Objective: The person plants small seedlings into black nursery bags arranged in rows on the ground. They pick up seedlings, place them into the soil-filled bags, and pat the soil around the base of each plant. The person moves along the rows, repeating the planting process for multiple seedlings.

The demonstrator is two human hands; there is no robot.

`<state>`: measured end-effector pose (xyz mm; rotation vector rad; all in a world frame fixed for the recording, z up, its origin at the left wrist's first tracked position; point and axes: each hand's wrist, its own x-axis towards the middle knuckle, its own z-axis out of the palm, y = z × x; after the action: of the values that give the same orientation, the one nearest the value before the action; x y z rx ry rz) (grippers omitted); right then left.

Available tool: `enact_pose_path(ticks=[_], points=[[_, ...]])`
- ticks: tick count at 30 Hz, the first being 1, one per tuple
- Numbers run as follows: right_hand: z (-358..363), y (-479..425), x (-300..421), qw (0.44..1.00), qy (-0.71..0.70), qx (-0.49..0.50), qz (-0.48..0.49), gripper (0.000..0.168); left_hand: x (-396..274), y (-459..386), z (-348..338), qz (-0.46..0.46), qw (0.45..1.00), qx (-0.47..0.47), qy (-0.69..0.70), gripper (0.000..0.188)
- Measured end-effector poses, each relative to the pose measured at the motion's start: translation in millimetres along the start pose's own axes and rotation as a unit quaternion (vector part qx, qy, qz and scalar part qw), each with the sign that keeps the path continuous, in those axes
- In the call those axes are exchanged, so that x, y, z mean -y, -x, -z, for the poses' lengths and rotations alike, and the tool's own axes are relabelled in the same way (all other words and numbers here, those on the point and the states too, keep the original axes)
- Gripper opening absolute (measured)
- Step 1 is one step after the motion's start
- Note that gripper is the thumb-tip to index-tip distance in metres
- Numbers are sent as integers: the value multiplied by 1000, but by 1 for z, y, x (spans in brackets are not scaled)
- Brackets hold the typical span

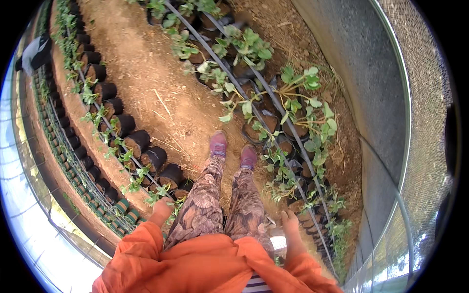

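Note:
My left hand point(163, 210) hangs low at my left side, fingers curled. It is next to strawberry plants point(161, 194) growing in black grow bags point(153, 158) filled with brown soil. Whether anything is in its grip is not visible. On the other side, my right hand point(290, 220) hangs beside the right-hand row of grow bags point(265, 124), where leafy strawberry plants point(253, 45) spread over two grey irrigation pipes point(271, 91). Its inner side is hidden from me. Between my right forearm and leg shows part of a white object point(278, 242), too covered to name.
I stand on a bare soil path point(146, 80) between the rows. A dark sheet wall point(377, 91) and a hose point(384, 170) border the right. More rows with green-banded pots point(122, 205) lie left. Another person point(34, 55) bends over a far-left row.

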<state>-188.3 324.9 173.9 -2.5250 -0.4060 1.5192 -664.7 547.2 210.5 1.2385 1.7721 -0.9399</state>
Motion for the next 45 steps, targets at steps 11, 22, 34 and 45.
enact_pose_path(ticks=[11, 22, 34, 45], points=[[54, 24, 89, 978, -107, -57, -169, 19, 81, -15, 22, -6, 1000, -11, 21, 20], [-23, 26, 269, 992, 8, -42, -118, 34, 198, -95, 123, -113, 987, -97, 56, 14], [-62, -137, 435, 995, -74, -12, -69, 23, -6, -176, 257, -170, 924, -50, 339, 23], [-95, -362, 419, 948, 220, -175, 149, 38, -364, -294, 239, -439, 885, -17, 153, 19]])
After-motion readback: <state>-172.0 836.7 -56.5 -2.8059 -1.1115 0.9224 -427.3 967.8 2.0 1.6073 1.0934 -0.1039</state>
